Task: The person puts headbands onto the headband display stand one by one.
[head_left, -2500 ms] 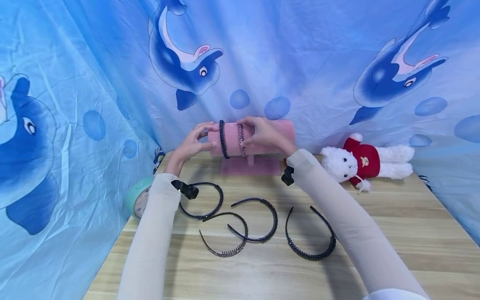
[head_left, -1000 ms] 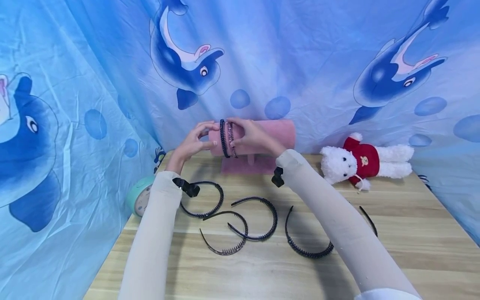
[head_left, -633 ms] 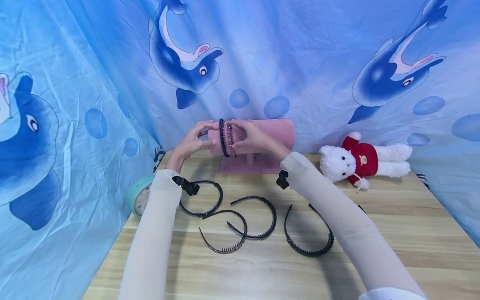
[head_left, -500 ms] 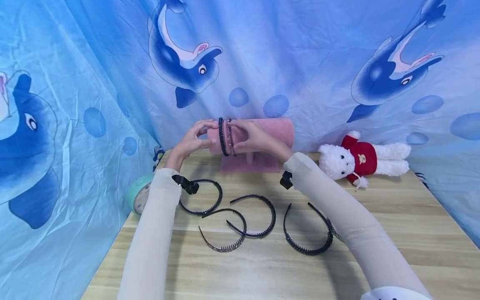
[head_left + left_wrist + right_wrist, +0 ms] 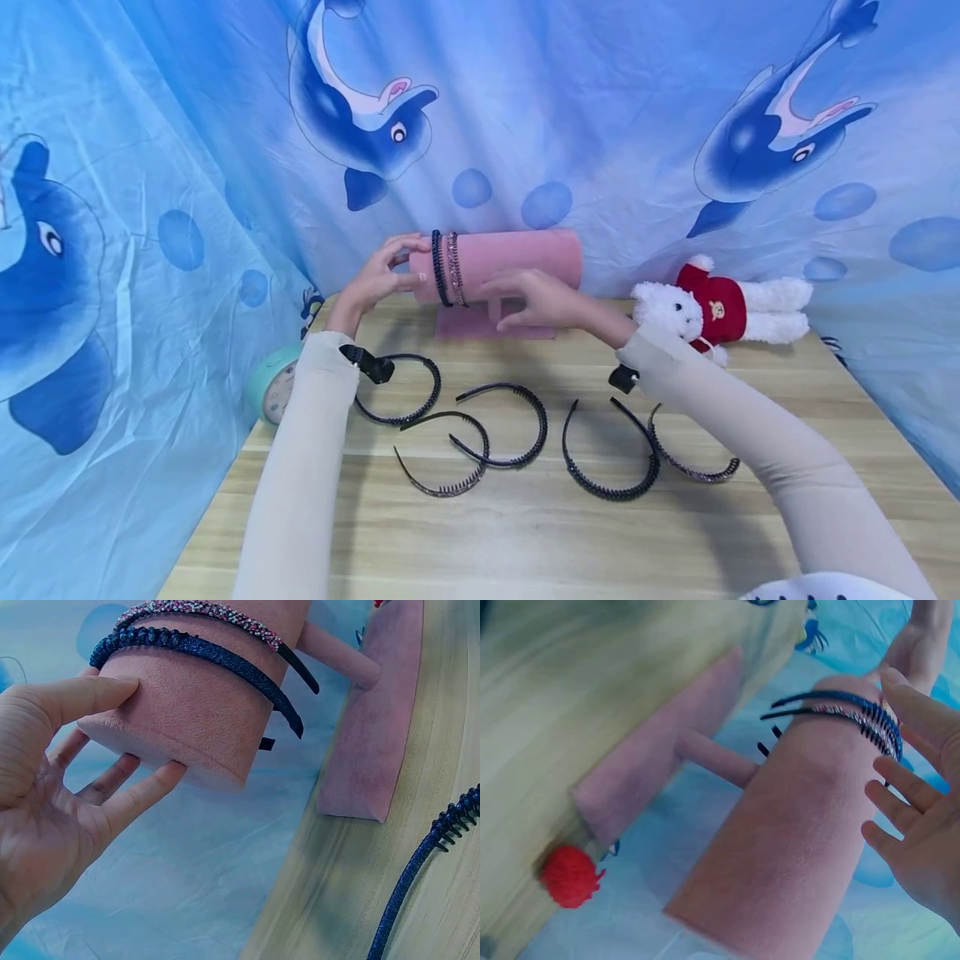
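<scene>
A pink plush headband stand lies level at the back of the table, its roll carried on a short post and flat base. My left hand holds the roll's left end, thumb on its side and fingers at the end, as the left wrist view shows. Close to that hand, a dark blue headband and a pink glittery headband sit side by side around the roll, a narrow gap between them. My right hand is in front of the roll, fingers loosely spread, holding nothing.
Several headbands lie on the wooden table, among them a black one and a glittery one beneath the right forearm. A mint clock stands at left. A white plush bear in red lies at right.
The right hand slid the pink glittery headband left, close to the dark blue one, then let go and drew back to the right and down. The left hand stayed on the roll's end.
</scene>
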A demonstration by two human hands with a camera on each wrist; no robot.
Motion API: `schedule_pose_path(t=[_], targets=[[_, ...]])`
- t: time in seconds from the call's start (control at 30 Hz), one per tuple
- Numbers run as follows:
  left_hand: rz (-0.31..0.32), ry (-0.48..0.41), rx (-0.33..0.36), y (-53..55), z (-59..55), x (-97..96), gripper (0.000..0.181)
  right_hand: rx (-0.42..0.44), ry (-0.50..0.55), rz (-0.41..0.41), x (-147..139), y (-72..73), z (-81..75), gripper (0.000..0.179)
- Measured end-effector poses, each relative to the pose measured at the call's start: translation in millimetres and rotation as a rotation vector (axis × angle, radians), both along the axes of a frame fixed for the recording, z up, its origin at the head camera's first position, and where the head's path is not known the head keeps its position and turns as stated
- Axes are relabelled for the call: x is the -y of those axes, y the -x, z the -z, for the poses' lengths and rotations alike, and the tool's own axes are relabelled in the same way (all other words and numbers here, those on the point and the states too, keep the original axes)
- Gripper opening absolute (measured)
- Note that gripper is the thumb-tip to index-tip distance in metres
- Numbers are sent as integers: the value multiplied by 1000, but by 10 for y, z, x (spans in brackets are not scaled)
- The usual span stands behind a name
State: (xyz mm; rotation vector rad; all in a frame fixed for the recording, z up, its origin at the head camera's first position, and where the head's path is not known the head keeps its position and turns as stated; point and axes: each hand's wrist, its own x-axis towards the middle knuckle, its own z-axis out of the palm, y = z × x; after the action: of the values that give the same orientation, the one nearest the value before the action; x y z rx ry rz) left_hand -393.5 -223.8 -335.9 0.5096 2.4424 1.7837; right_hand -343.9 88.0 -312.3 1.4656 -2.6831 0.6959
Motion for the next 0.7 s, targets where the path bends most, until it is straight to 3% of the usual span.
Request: schedule_pose_path(t=[0.2,0.37,0.57,0.7], targets=[[10,7,8,-4,-7,-6,51,45,-47,-80,-287,-248,187,56],[7,10,6,0,-1,-2,51,149,-91,-87,-506,-414,379,46],[11,13,11,26,-6,12,53,237,-111,-108,-731,-524,594,37],[13,9,35,-14,-88,1,54,298,-107,-119,-812,-578,696,33]])
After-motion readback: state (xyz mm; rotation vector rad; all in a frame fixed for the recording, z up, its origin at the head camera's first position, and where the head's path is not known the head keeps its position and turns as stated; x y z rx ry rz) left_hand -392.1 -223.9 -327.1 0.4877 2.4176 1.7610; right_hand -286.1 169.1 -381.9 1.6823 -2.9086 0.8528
